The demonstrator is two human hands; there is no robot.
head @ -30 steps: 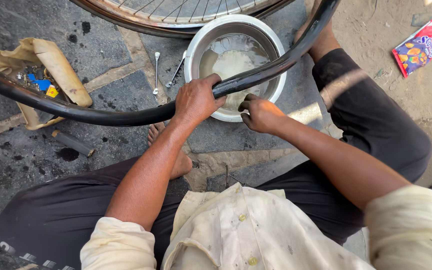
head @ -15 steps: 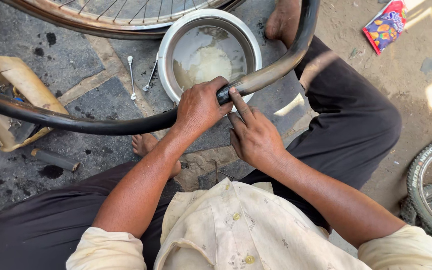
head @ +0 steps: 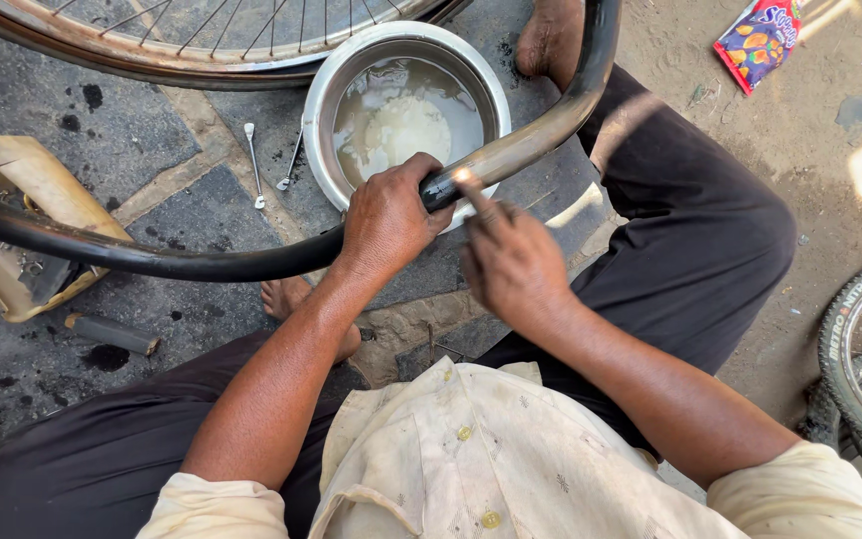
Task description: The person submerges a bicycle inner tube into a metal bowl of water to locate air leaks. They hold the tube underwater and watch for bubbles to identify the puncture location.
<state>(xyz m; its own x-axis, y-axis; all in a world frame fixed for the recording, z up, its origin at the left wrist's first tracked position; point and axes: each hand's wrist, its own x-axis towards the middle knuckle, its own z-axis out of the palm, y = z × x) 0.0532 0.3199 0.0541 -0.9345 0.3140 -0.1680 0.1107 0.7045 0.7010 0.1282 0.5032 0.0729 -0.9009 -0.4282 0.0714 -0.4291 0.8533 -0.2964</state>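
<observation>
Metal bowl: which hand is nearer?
Left. The left hand grips the black inner tube right at the metal bowl's rim; the right hand sits just below it.

- The left hand (head: 386, 220) wraps its fingers around a black inner tube (head: 202, 262) at the centre of the frame, just below a steel basin (head: 326, 110).
- The right hand (head: 511, 262) sits just right of it, index finger stretched out and its tip touching the tube beside the left hand's grip.
- The tube runs from the left edge, across the middle, then curves up to the top right.
- The basin, upper centre, holds cloudy water.
- Two small metal tools (head: 251, 165) lie on the stone floor (head: 182, 205) left of the basin.
- A spoked wheel rim (head: 152, 50) spans the top left.
- A tan folded rubber strip (head: 37, 180) lies at the left edge.
- A bicycle tyre (head: 855, 369) shows at the right edge.
- A colourful wrapper (head: 758, 40) lies at the upper right.
</observation>
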